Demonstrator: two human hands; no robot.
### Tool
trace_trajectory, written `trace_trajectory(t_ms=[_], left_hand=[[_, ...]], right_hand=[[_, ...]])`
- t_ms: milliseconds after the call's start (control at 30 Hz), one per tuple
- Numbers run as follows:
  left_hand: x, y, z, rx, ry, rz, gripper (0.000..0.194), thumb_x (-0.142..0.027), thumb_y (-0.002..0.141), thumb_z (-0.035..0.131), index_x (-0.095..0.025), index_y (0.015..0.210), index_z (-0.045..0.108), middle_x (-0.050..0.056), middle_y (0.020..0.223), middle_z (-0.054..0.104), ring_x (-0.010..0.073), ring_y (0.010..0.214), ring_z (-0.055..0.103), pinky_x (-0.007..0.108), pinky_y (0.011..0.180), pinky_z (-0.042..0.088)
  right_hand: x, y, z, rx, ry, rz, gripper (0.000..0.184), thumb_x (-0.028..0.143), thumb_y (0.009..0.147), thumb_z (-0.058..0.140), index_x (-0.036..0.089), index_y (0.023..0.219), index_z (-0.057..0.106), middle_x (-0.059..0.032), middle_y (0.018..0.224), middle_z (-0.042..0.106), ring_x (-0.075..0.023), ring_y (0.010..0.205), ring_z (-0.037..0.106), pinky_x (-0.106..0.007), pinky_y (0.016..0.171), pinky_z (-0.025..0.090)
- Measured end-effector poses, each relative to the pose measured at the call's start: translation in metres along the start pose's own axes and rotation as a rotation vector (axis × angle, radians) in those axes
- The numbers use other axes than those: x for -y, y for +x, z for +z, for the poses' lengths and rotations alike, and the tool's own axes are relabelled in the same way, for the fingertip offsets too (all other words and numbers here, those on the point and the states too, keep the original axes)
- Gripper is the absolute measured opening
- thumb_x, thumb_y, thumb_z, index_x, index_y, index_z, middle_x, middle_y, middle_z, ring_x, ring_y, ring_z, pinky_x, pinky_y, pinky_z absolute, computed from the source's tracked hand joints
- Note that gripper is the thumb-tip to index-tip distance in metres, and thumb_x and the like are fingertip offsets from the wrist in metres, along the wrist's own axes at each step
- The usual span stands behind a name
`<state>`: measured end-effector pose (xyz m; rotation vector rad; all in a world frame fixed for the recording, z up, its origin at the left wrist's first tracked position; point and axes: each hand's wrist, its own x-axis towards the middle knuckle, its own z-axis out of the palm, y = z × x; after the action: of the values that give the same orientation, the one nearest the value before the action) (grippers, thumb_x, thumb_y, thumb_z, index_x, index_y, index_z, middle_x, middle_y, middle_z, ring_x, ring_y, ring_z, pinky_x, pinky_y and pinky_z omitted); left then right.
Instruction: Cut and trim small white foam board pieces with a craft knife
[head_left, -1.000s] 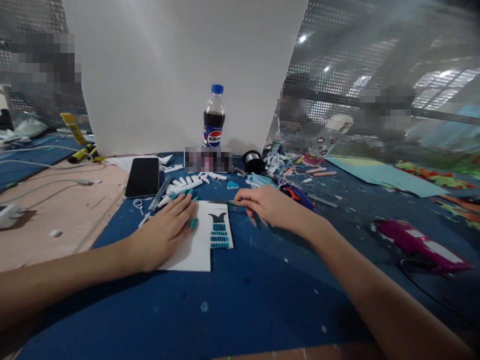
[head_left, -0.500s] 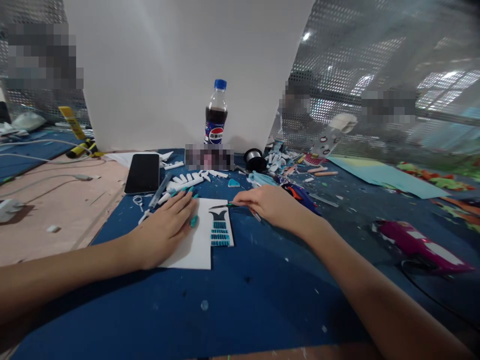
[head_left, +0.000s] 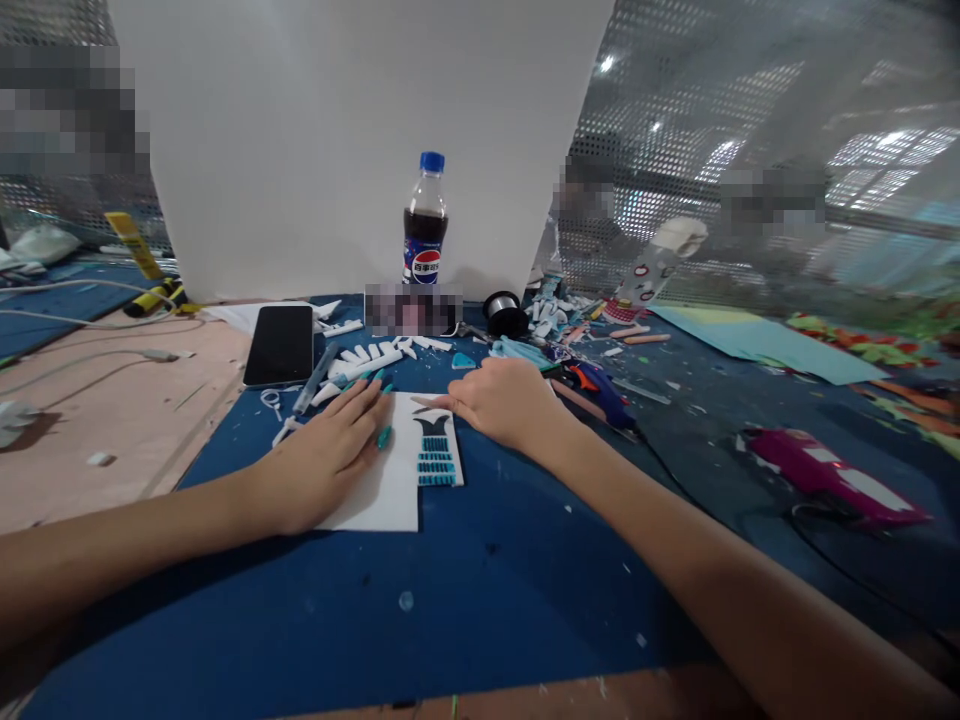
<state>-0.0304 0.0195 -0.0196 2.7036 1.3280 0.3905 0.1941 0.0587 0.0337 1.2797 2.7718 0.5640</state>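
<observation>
Two bare hands. Left hand [head_left: 330, 455] open, palm down on one flat white sheet [head_left: 394, 490], itself on blue mat [head_left: 450, 600]. Right hand [head_left: 506, 405] curled, finger at one thin dark strip [head_left: 429, 408]; grip unclear. Below: one black forked shape [head_left: 431, 428], four turquoise-and-black striped rows [head_left: 436, 468].

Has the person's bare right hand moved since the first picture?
Yes: judged against the blue-capped clear plastic cola bottle, the bare right hand has shifted left.
</observation>
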Motion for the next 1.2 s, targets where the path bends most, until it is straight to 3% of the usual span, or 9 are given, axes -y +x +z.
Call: trace_trajectory(t_ms=[100, 267, 433, 667, 900, 1200], left_hand=[[-0.003, 0.001, -0.005, 0.069, 0.029, -0.002, 0.053, -0.033, 0.093, 0.02, -0.005, 0.138, 0.027, 0.016, 0.147, 0.019, 0.027, 0.136, 0.011, 0.047, 0.108, 0.022], [-0.006, 0.003, -0.009, 0.083, 0.067, -0.009, 0.054, -0.033, 0.093, 0.017, -0.005, 0.138, 0.028, 0.017, 0.146, 0.022, 0.0279, 0.136, 0.013, 0.046, 0.108, 0.022], [-0.004, 0.002, -0.008, 0.095, 0.117, 0.043, 0.054, -0.033, 0.094, 0.013, -0.005, 0.139, 0.025, 0.017, 0.146, 0.022, 0.0271, 0.136, 0.01, 0.045, 0.108, 0.023], [-0.001, -0.003, -0.003, 0.028, 0.102, 0.048, 0.056, -0.04, 0.095, 0.014, -0.008, 0.14, 0.022, 0.015, 0.147, 0.02, 0.0252, 0.137, 0.009, 0.044, 0.109, 0.021], [-0.005, -0.002, -0.01, 0.127, 0.081, 0.009, 0.06, -0.041, 0.094, 0.011, -0.004, 0.14, 0.019, 0.017, 0.148, 0.012, 0.0292, 0.136, 0.008, 0.049, 0.108, 0.021], [-0.005, -0.001, -0.01, 0.141, 0.085, -0.017, 0.061, -0.044, 0.094, 0.008, -0.008, 0.141, 0.017, 0.013, 0.149, 0.01, 0.0252, 0.137, 0.005, 0.046, 0.109, 0.018]], right_hand=[[0.007, 0.004, 0.004, -0.066, -0.026, 0.083, 0.06, 0.043, 0.093, 0.026, 0.014, 0.057, 0.065, -0.0088, 0.054, 0.061, -0.0162, 0.053, 0.052, -0.025, 0.047, 0.019], [0.014, 0.009, 0.01, -0.147, -0.063, 0.203, 0.052, 0.026, 0.088, 0.029, 0.012, 0.058, 0.068, -0.01, 0.049, 0.06, -0.0151, 0.048, 0.049, -0.025, 0.047, 0.023], [0.015, 0.012, 0.012, -0.152, -0.075, 0.191, 0.042, 0.02, 0.082, 0.034, 0.012, 0.063, 0.071, -0.01, 0.048, 0.06, -0.0151, 0.046, 0.047, -0.025, 0.047, 0.025], [0.012, 0.012, 0.016, -0.173, -0.09, 0.206, 0.043, 0.019, 0.081, 0.033, 0.012, 0.059, 0.07, -0.01, 0.047, 0.058, -0.0145, 0.046, 0.047, -0.025, 0.046, 0.023], [0.008, 0.009, 0.017, -0.175, -0.094, 0.211, 0.044, 0.02, 0.081, 0.033, 0.012, 0.057, 0.069, -0.0092, 0.046, 0.057, -0.0132, 0.044, 0.044, -0.025, 0.046, 0.023], [-0.004, -0.001, 0.016, -0.176, -0.106, 0.198, 0.045, 0.021, 0.082, 0.033, 0.011, 0.057, 0.069, -0.0085, 0.043, 0.056, -0.0137, 0.043, 0.043, -0.026, 0.045, 0.019]])
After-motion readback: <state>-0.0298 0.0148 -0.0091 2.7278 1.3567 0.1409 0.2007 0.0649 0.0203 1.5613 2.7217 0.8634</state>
